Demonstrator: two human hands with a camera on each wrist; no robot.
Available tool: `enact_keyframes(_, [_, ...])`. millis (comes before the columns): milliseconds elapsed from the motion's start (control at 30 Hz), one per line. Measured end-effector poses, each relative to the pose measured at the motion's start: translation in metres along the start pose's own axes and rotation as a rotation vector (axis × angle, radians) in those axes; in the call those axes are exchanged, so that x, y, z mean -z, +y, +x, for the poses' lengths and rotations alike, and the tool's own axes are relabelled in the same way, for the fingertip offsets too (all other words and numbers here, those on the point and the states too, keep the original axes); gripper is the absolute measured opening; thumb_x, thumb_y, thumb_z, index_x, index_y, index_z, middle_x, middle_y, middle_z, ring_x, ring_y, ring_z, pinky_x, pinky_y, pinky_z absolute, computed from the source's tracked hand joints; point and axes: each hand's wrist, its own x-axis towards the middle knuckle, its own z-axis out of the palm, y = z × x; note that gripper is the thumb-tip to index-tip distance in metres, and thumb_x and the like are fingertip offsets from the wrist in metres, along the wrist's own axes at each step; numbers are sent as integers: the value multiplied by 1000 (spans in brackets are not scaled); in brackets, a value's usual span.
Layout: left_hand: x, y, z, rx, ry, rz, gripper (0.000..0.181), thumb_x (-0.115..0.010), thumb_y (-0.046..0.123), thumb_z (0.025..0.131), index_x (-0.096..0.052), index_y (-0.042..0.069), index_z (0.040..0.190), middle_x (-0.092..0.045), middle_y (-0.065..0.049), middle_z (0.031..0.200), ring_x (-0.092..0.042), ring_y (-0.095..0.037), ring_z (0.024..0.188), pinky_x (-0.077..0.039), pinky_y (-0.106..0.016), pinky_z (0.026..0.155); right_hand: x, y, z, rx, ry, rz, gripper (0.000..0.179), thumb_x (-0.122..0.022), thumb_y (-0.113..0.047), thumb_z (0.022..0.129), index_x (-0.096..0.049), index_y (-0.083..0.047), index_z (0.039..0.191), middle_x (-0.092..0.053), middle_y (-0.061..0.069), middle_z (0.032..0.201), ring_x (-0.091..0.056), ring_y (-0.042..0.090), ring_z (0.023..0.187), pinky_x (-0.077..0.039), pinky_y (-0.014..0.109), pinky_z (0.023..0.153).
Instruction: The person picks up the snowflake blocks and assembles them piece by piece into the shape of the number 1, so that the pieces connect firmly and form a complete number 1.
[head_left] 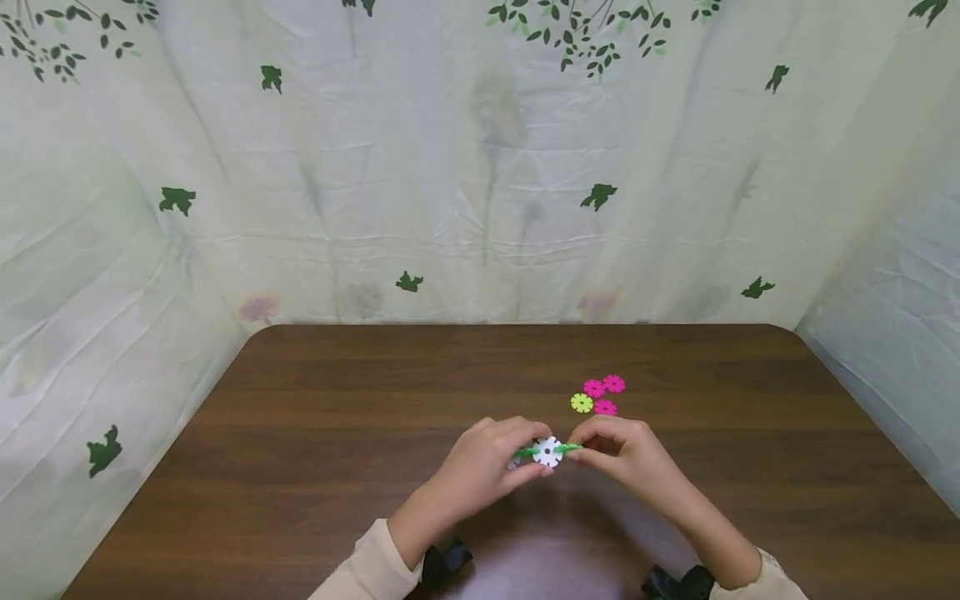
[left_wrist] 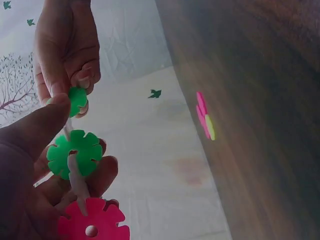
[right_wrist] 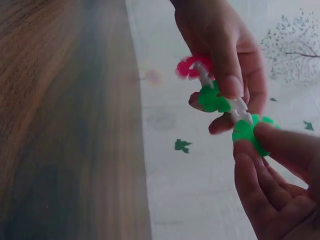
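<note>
Notched plastic discs are joined into a chain, held between both hands above the table. My left hand (head_left: 491, 458) grips the chain between thumb and fingers, around a white disc (head_left: 553, 458). In the left wrist view a pink disc (left_wrist: 107, 222) forms the near end, followed by white and a green disc (left_wrist: 90, 152). At the far end my right hand (head_left: 633, 458) pinches another green disc (right_wrist: 244, 134) between thumb and fingers, against the white disc's edge. The fingers partly cover this joint.
Beyond the right hand, three pink discs (head_left: 614, 383) and a yellow-green disc (head_left: 581, 403) lie close together on the brown wooden table (head_left: 337, 400). A pale curtain (head_left: 435, 167) with leaf and bird prints hangs behind and beside the table.
</note>
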Motion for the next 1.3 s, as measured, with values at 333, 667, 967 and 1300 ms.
enact_keyframes(333, [-2,5,-2,-40,-23,-4,38,-60,26,85,-53,10,118,-60,3,105,-55,-3,86,-37,-19,68,-8,-1,1,-116,-17,141,11,-61,-9,85,-63,-5,94,-62,6,71,-58,18,57,-50,31,55])
enact_keyframes(667, [-7,2,-3,-102,241,54,34,-74,28,73,-63,11,100,-65,6,92,-56,-1,73,-27,-13,53,-9,2,5,-159,30,183,16,-61,-6,84,-60,-1,99,-64,7,85,-63,21,71,-51,32,62])
enact_keyframes(967, [1,-4,-1,-79,267,65,38,-74,29,73,-63,8,103,-65,5,93,-59,-2,77,-28,-14,52,27,59,10,-249,177,-102,32,-66,-11,81,-58,-2,111,-61,13,101,-58,21,88,-48,31,72])
enact_keyframes(1300, [4,-7,-1,-75,258,60,40,-76,27,71,-61,9,104,-65,6,90,-58,-3,72,-33,-16,54,24,108,4,-381,41,-410,41,-66,-17,82,-56,3,116,-51,19,109,-53,30,92,-45,43,75])
